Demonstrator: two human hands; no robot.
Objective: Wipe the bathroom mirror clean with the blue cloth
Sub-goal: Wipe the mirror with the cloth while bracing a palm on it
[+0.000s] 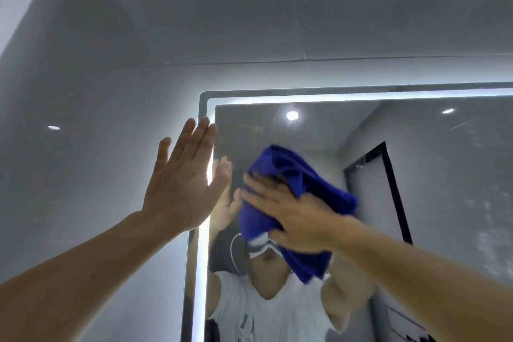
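Note:
The bathroom mirror (433, 175) has a lit white strip round its edge and fills the lower right of the view. Smudges show on its right part. A crumpled blue cloth (294, 175) lies against the glass near the mirror's upper left. My right hand (291, 214) presses flat on the cloth with straight, spread fingers. My left hand (181, 180) is flat with straight fingers against the mirror's left edge, over the lit strip. The glass reflects both arms and the cloth.
Glossy grey wall tiles (83, 119) surround the mirror on the left and above. A dark-framed doorway (388, 189) and ceiling spotlights (291, 115) appear as reflections in the glass.

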